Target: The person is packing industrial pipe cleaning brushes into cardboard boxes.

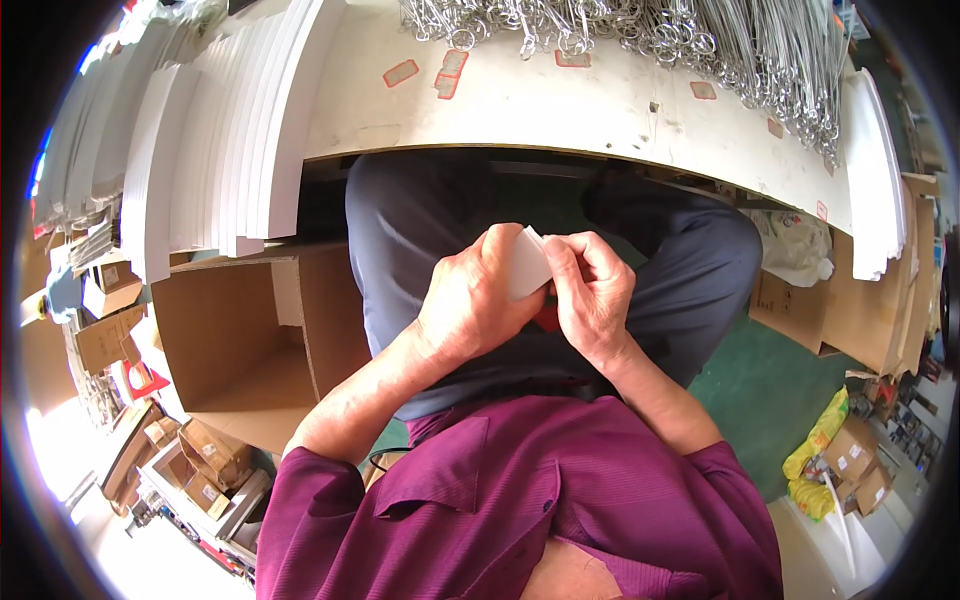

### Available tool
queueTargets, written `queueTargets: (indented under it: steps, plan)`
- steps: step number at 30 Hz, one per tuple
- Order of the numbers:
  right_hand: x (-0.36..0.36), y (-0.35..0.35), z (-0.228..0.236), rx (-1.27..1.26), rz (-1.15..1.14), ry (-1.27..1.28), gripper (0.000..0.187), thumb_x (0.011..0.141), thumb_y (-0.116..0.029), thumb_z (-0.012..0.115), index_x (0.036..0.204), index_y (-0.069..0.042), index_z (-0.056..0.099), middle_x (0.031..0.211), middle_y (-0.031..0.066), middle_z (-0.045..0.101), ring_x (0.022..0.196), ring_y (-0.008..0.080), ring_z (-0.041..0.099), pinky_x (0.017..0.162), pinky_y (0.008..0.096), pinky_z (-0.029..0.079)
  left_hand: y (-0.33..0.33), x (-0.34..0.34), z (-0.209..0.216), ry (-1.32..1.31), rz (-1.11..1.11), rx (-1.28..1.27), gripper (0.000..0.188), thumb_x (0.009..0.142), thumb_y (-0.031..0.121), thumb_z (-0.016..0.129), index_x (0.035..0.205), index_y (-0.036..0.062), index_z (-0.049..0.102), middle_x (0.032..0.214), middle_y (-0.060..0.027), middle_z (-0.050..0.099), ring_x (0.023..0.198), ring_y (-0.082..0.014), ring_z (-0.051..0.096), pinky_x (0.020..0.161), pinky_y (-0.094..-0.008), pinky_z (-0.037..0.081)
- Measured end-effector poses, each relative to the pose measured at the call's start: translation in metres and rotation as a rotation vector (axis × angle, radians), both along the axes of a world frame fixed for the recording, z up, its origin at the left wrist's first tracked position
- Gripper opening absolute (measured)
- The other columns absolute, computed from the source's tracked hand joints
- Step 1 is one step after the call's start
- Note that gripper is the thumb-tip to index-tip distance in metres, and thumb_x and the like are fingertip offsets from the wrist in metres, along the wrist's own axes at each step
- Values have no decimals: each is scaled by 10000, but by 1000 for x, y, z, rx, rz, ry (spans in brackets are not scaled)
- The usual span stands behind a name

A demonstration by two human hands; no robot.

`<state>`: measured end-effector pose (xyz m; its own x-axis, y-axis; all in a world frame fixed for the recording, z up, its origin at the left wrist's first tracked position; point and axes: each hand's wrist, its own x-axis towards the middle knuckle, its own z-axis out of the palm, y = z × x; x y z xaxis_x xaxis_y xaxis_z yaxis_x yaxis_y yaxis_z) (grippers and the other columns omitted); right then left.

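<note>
Over my lap, my left hand (473, 292) is wrapped round a small white piece like a stack of cards or labels (530, 266). My right hand (592, 292) meets it there, thumb and fingers pinched at the right edge of the white piece. Whether the piece is one thick card or several thin ones I cannot make out. Below it, a bit of something red (547, 318) shows between the hands, mostly hidden by them.
A whitish table (500, 110) spans the far side, with many bent metal wires with ring ends (700, 45) heaped along its back. White panels (215, 150) stand at the left, more (876, 170) at the right. An open cardboard box (235, 330) is left of my legs.
</note>
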<state>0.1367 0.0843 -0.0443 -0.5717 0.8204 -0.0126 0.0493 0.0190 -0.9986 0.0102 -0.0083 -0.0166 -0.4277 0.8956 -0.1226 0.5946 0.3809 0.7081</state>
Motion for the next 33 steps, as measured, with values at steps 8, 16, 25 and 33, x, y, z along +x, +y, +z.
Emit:
queueTargets:
  steps: [8,16,25,33]
  plan:
    - [2,-2,-1,228,181,-58,336,942,-114,746,1244,22,692,973,190,756,827,239,753,716,317,573,-4,-8,-2,-39,10,29,569,777,202,841,1220,9,539,978,-225,719,887,-398,736,746,-447,606]
    - [-2,-8,-3,206,181,-64,344,919,-4,722,1259,33,687,871,163,739,717,136,692,660,268,540,-6,-8,-4,-47,60,78,480,763,181,798,1148,22,559,971,-211,704,866,-419,722,721,-477,598]
    - [-2,32,-1,-249,74,85,297,1004,-15,621,1290,62,645,1019,63,725,754,59,625,663,211,517,-30,-42,22,-385,-28,-151,492,849,286,823,1187,-14,630,1001,-205,710,969,-324,708,832,-408,540]
    - [-25,94,15,501,-3,-60,179,999,-131,680,1105,6,724,928,45,731,708,59,585,644,225,489,-75,-124,99,255,325,-8,292,890,183,761,1098,-5,681,836,-193,690,764,-282,694,707,-389,531]
